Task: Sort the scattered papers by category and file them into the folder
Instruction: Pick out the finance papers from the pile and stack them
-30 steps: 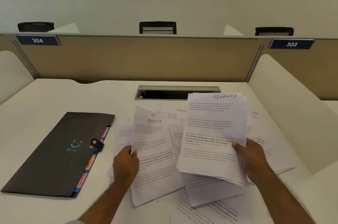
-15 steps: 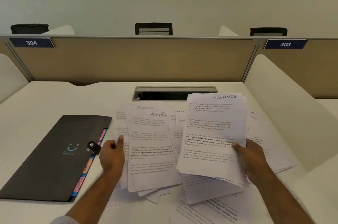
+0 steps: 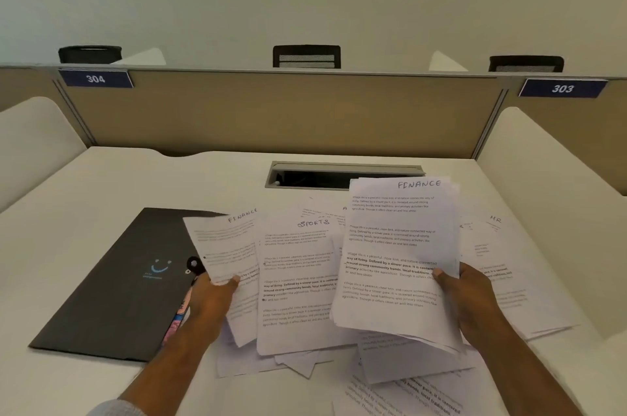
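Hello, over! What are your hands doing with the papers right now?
Left hand pinching loose FINANCE sheet. Right hand holding FINANCE stack. Folder shut, nothing filed. SPORTS sheet unsorted.

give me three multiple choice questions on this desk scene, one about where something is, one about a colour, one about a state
1. Where does the folder lie relative to the paper pile?
A. To its left
B. To its right
C. On top of it

2. What colour is the sign reading 304?
A. Red
B. Dark blue
C. Green

3. What is the left hand doing?
A. Resting empty on the desk
B. Holding a sheet headed FINANCE
C. Opening the folder

Answers:
1. A, the dark folder sits on the desk left of the scattered sheets.
2. B, the sign is dark blue with white digits.
3. B, its thumb pinches the FINANCE sheet, while the right hand holds a stack topped FINANCE.
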Demonstrator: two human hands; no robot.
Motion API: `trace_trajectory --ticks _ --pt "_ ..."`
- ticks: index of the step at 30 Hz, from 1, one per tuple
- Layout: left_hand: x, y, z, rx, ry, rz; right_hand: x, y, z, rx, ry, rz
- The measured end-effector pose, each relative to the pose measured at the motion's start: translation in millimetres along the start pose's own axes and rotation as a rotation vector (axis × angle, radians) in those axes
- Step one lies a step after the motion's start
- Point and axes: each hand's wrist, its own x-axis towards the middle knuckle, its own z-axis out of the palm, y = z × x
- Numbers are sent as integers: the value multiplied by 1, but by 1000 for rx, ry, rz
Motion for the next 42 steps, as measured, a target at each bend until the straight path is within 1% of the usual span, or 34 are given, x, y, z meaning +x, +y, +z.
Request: trace_trajectory --ticks 2,4,6,7,9,13,18,20,23,25,27,29,32,38,40,42 --pt "-3 -2 -1 116 34 65 -1 0 3 -12 -10 -6" --pt "-8 3 -4 263 158 179 -1 0 4 -21 -14 -15" --pt "-7 12 -10 332 306 291 -1 1 3 -31 -12 -17" --pt "-7 19 -13 316 367 322 -1 1 2 -36 -9 -16" --pt "-7 35 -20 222 437 349 -1 0 0 -36 -1 -13" --pt "-8 70 -34 -34 422 386 -1 1 -2 -23 2 -12" --pt "-9 95 -39 -254 410 326 -2 2 3 -38 -14 -4" --pt "-9 98 -40 -284 399 319 -4 1 3 -43 -20 -6" --pt "-10 97 -35 -268 323 309 -5 0 2 -43 -18 -15" --pt "-15 97 -27 -280 242 303 -6 -1 1 -41 -17 -17" --pt "-23 97 -15 -233 146 284 -6 -2 1 -27 -28 -12" --pt "-30 88 2 -166 5 233 -8 -4 3 -9 -48 -14" --pt "-44 68 27 -128 -247 154 -13 -8 10 2 -88 -24" --pt "-80 41 60 -182 -626 69 -28 -13 25 19 -207 10" --pt "-88 38 65 -173 -685 55 -35 -14 30 -8 -266 -12" --pt "-92 37 69 -168 -699 39 -39 -14 33 -21 -294 -8"
